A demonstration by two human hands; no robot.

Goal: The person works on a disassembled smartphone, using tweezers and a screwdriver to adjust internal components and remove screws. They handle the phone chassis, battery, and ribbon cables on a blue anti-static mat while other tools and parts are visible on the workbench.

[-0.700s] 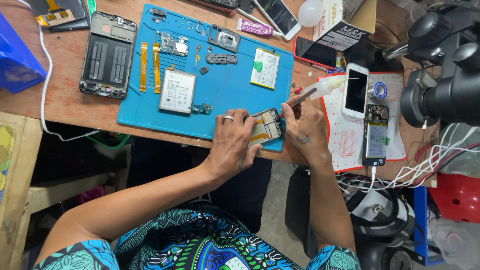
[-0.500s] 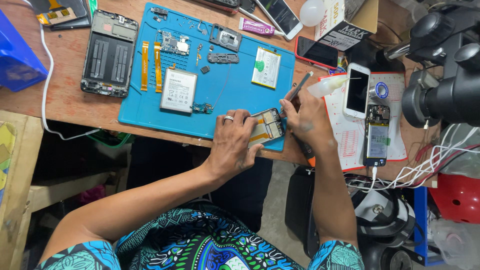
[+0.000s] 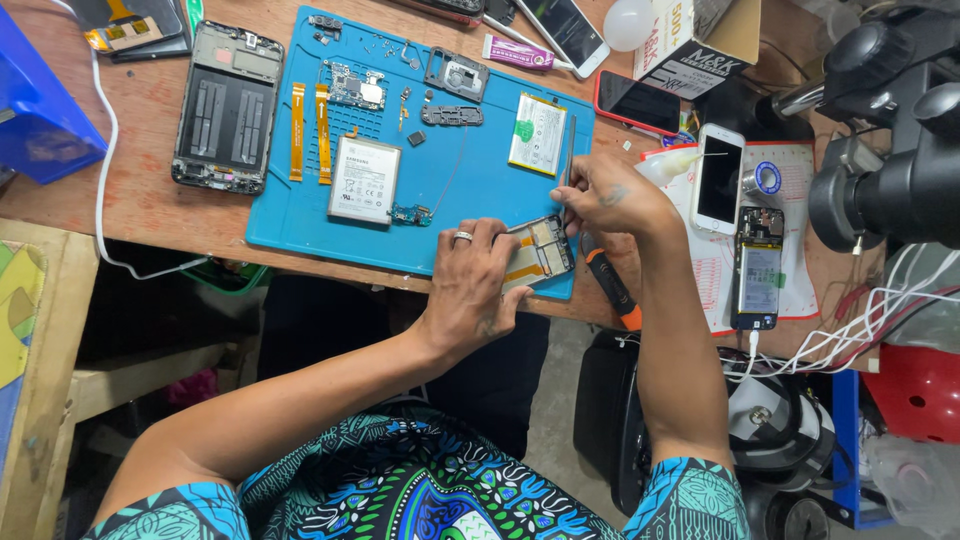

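My left hand [image 3: 472, 282], with a ring on one finger, presses down on an opened phone frame [image 3: 540, 252] at the near edge of the blue work mat [image 3: 470, 190]. My right hand [image 3: 605, 195] is closed around a thin metal tool [image 3: 570, 150] whose tip points up over the mat, and also holds a small white squeeze bottle [image 3: 668, 165] that sticks out to the right. Two phone batteries [image 3: 364, 180] [image 3: 537, 134], orange flex cables [image 3: 309, 130] and small circuit boards [image 3: 354, 86] lie spread on the mat.
A stripped phone chassis [image 3: 220, 105] lies left of the mat. On the right are a white phone [image 3: 718, 178], an open phone on a cable [image 3: 758, 268], a black microscope [image 3: 890, 150] and tangled wires [image 3: 860, 330]. An orange-handled screwdriver [image 3: 610, 288] lies near the table edge.
My right hand has lifted off the phone frame and moved up and to the right, carrying the tool and bottle. My left hand has stayed on the frame.
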